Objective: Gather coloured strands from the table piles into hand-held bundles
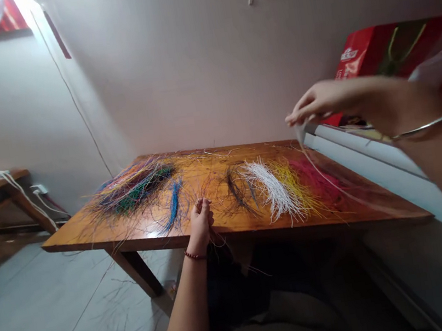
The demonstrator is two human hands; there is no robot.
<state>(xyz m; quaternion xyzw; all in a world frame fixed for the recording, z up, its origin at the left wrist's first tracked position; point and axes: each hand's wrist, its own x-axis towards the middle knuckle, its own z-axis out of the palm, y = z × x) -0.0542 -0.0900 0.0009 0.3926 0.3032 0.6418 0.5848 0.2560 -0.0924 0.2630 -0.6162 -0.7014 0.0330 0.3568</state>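
Note:
My left hand [202,221] is closed around a bunch of thin brownish wire-like strands [204,189] at the table's front edge. Their ends fan out above the fist, and a few loose ends hang below it. Raised over the right side of the table, my right hand [313,103] pinches a pale, thin strand [315,165] that droops in a curve and blurs with motion. A small blue bundle of strands [175,205] lies left of my left hand. To its right are a dark bundle [235,188] and a thick white bundle [272,188].
Yellow strands [297,187] and pink-red strands [318,176] lie at the right of the wooden table [213,227]. A mixed multicoloured pile [133,187] with green covers its left. Behind my right arm stands a red bag [361,50]. Loose strands litter the floor [80,308].

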